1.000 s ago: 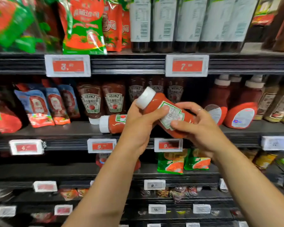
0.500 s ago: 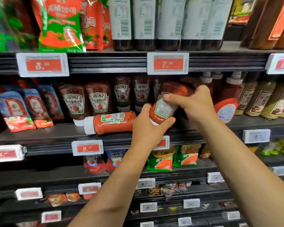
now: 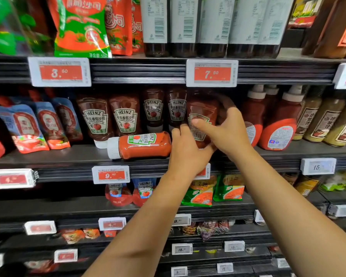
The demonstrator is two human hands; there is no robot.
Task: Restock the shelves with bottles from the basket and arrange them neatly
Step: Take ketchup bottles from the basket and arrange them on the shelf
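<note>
So since half a second back the ketchup bottle (image 3: 203, 118) has gone from tilted at the shelf edge to standing cap-down in the row, in the middle of the frame, just right of the other upside-down Heinz bottles (image 3: 126, 116). A second before that it was still out in front of the shelf, cap pointing up-left.

Both hands are on it. The right hand (image 3: 229, 132) wraps round the bottle's right side, thumb laid across the label, fingers curled behind it. The left hand (image 3: 188, 150) is down at the bottle's lower left, fingers curled against the bottom part; its cap is hidden behind that hand.

Just left of the left hand, another ketchup bottle (image 3: 140, 145) lies on its side at the front of the middle shelf (image 3: 68, 156), white cap pointing left, base touching or nearly touching the knuckles, can't tell which. Blue and red pouches (image 3: 26, 126) sit at the left of the frame, bigger red squeeze bottles (image 3: 276, 126) to the right. A price tag reading 9.40 (image 3: 110, 174) hangs on the shelf edge below the lying bottle.
</note>
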